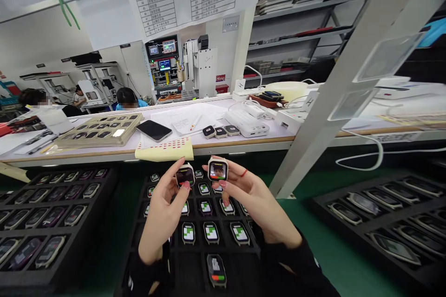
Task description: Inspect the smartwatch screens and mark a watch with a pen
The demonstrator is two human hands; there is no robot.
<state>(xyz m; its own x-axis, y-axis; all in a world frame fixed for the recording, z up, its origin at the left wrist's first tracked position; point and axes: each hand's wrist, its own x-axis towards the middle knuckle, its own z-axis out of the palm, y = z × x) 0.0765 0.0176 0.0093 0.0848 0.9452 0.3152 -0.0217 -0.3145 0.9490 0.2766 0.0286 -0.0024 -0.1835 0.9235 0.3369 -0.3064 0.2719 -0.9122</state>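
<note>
My left hand (163, 216) is closed on a smartwatch (184, 174) without a strap, gripped by its edges with the thumb low on the screen. The screen is dark, with red and green at the bottom. In my right hand (256, 199) is a second smartwatch (218, 168), pale-cased and held upright by its edges. A picture shows on its screen above a red and green strip. Below both hands lies a black compartment tray (244, 267) of smartwatches, several with white and green screens. A watch (216, 270) in the nearest row has a dark screen with red and green.
More black watch trays stand at left (75, 255) and right (343, 236). Across the bench (272, 145) lie a phone (154, 130), a beige tray (130, 130), small dark watches (220, 132) and a white power bank (249, 123). A slanted post (334, 83) rises at right. People sit beyond.
</note>
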